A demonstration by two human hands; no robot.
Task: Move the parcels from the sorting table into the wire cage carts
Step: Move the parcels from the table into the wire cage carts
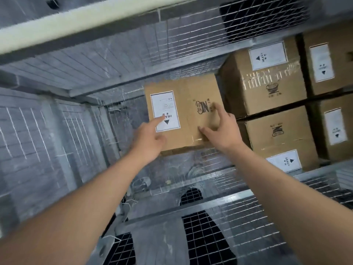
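The box lies inside the cage, under both hands. Left hand and right hand touch its top, fingers apart, no grip. Placing step; next probably push it right against the stack.

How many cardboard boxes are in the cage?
5: one under the hands, two stacked beside it, upper and lower, two at the right edge. More may be hidden.

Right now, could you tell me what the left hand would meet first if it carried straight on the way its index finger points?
The left hand would meet the white label on the cardboard box. Its fingertip looks at or just short of the label; depth is unclear.
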